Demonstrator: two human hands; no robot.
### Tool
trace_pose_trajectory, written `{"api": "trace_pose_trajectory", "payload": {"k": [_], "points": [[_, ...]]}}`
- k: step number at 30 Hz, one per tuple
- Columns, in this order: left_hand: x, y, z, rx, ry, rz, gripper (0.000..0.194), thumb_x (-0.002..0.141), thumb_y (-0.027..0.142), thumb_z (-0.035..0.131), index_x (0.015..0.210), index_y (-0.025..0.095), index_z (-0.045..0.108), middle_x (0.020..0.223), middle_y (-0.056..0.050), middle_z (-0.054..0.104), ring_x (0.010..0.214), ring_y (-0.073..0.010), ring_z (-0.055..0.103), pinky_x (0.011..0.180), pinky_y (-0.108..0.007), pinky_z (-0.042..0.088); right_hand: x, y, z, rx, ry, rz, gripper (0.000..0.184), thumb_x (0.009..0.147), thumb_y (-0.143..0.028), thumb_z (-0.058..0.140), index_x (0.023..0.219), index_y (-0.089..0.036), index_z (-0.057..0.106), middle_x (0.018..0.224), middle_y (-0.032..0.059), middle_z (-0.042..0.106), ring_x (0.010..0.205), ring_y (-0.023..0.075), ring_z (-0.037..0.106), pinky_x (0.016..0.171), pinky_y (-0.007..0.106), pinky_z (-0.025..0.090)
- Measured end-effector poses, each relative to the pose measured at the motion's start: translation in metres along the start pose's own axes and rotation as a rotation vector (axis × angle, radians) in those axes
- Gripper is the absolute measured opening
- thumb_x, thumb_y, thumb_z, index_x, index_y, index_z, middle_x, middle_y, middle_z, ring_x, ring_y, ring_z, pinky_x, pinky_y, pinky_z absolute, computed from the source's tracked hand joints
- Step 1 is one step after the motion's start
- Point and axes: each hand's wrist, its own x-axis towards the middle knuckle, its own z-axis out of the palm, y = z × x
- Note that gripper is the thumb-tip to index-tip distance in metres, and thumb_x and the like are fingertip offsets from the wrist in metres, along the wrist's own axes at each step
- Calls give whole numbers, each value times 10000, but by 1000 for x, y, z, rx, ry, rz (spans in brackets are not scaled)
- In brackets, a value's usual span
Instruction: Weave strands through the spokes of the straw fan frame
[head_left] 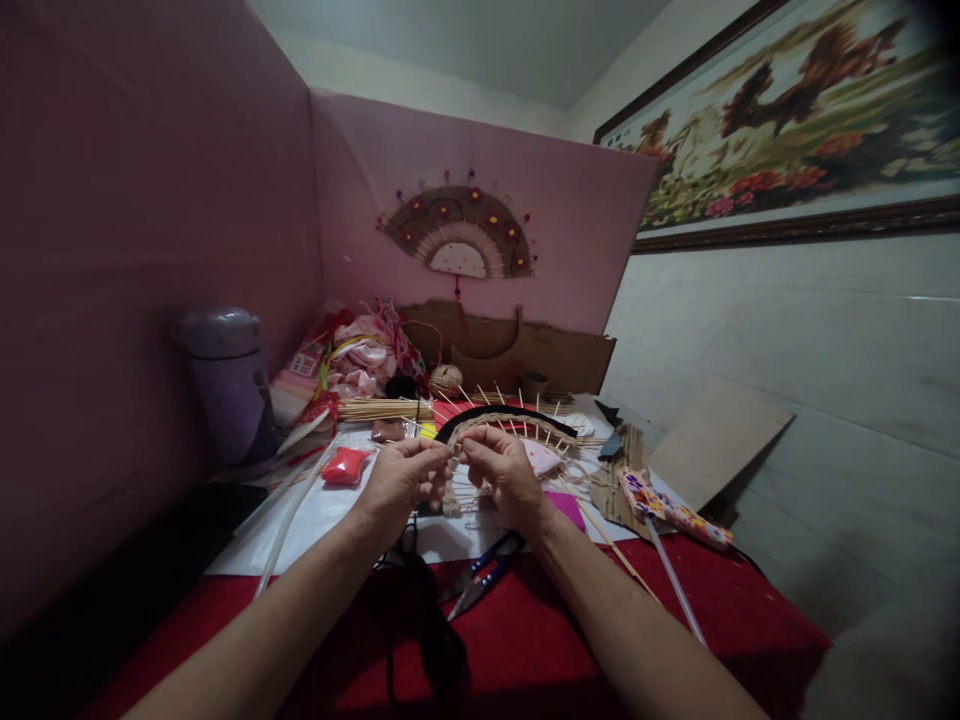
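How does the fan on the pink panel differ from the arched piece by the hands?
The panel fan is brown with red flowers; the arched piece is banded black and tan, no flowers visible. Coloured tips edge the panel fan; the arched piece's upper sticks look plain at the ends. Both curve like a half ring.

The fan band point(547, 429) looks rough and matt, the bundled sticks point(379, 411) wooden, the red packet point(346, 466) glossy plastic.

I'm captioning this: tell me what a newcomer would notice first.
Probably the red-flowered fan on the pink panel at the back. Then the left hand and right hand, close together at a spiky black-and-tan arch. The framed horse picture fills the upper right.
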Motion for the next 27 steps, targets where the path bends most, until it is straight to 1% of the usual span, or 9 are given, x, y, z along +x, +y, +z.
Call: {"api": "trace_pose_trajectory", "payload": {"k": [4, 7, 10, 14, 16, 18, 20, 22, 27], "points": [[1, -2, -2, 16, -46, -18, 222, 619, 285, 707, 692, 108, 594, 527, -4, 573, 360, -68, 462, 336, -186, 353, 1, 1, 1, -41, 39, -20, 208, 695, -360, 657, 701, -158, 605, 599, -19, 558, 441, 53, 391, 400, 194, 264], [1, -4, -4, 28, -44, -41, 223, 627, 285, 710, 701, 111, 593, 532, -9, 578, 369, -73, 477, 341, -186, 367, 2, 2, 0, -23, 71, -59, 199, 671, -331, 681, 752, -163, 610, 633, -5, 596, 468, 66, 430, 404, 192, 276], [2, -6, -5, 19, -62, -59, 231, 627, 289, 718, 707, 107, 603, 547, -20, 589, 385, -75, 496, 355, -184, 385, 3, 4, -1, -16, 71, -87, 211, 633, -289, 709, 776, -171, 609, 674, 9, 622, 535, 93, 488, 413, 188, 296], [2, -6, -5, -1, -95, -80, 249, 631, 309, 724, 707, 95, 622, 547, -23, 583, 389, -67, 497, 354, -173, 387, 4, 7, -3, -93, 74, -156, 178, 641, -269, 700, 776, -185, 620, 711, 6, 618, 566, 101, 499, 416, 188, 312], [2, -5, -4, -6, -91, -83, 252, 633, 312, 725, 696, 91, 619, 535, -22, 577, 377, -66, 488, 340, -170, 381, 3, 8, -3, -176, 88, -209, 132, 654, -257, 688, 757, -194, 634, 720, 3, 614, 590, 108, 513, 450, 203, 349], [1, -5, -4, -10, -78, -89, 242, 638, 299, 722, 689, 88, 614, 527, -21, 573, 372, -66, 486, 336, -168, 385, 2, 8, -2, -274, 97, -271, 81, 673, -237, 670, 743, -203, 646, 733, 5, 619, 645, 125, 540, 529, 233, 402], [1, -4, -4, -12, -64, -94, 224, 646, 280, 715, 675, 86, 606, 527, -21, 574, 368, -62, 484, 336, -164, 388, 0, 8, 0, -351, 100, -313, 58, 697, -223, 649, 753, -209, 656, 737, 10, 628, 689, 139, 557, 605, 263, 429], [2, -4, -5, -16, -54, -92, 203, 653, 260, 705, 662, 86, 599, 531, -22, 578, 360, -57, 479, 332, -160, 384, -1, 7, 1, -374, 105, -305, 57, 701, -223, 646, 755, -210, 659, 725, 11, 633, 680, 142, 560, 613, 274, 435], [5, -5, -5, -16, -19, -89, 118, 661, 189, 660, 660, 88, 598, 514, -23, 578, 350, -63, 475, 320, -161, 375, 0, 7, 1, -276, 100, -197, 103, 646, -252, 693, 724, -197, 656, 711, 13, 637, 604, 128, 542, 497, 243, 406]]}}
